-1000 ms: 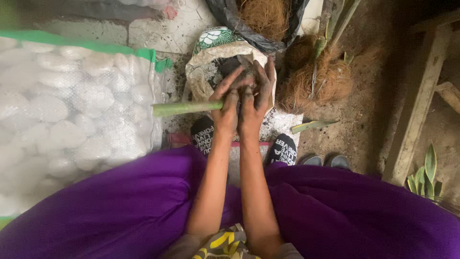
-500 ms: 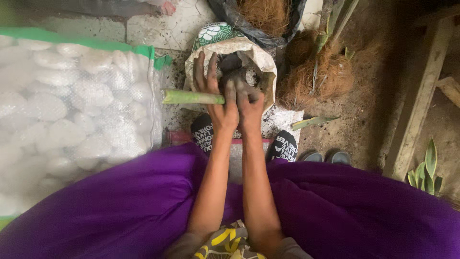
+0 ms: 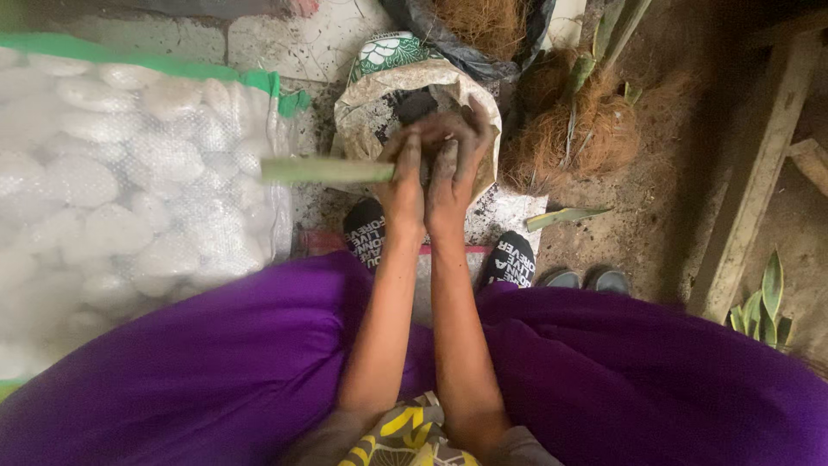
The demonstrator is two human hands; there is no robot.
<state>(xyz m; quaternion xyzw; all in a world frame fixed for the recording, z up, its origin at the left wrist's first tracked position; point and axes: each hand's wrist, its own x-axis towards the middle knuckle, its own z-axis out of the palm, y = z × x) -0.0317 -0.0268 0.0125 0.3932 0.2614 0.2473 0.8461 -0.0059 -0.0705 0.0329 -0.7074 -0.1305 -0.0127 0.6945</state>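
— What are the two hands doing?

— The left hand (image 3: 404,177) and the right hand (image 3: 455,164) are pressed side by side, fingers curled around a dark clump of soil (image 3: 429,131). A long pale green leaf (image 3: 328,170) sticks out sideways from the left hand's grip.

— So both are closed on something?

— Yes, cupped together on the clump, the left one also clasping the leaf's base. Whether the leaf roots into the clump I cannot tell.

— Where is all that?

— Directly over the open mouth of a pale, crumpled sack of dark soil (image 3: 371,121) that stands on the cracked concrete floor (image 3: 302,43), just beyond the person's black socks with white lettering (image 3: 366,233).

— And around it?

— To the left of the sack lies a clear plastic bag of white rounded stones with a green edge (image 3: 129,173). Behind the sack is a black bag of brown coconut fibre (image 3: 483,26); to its right, a loose brown fibre bundle with green leaves (image 3: 586,129). A purple skirt (image 3: 647,380) fills the bottom of the view.
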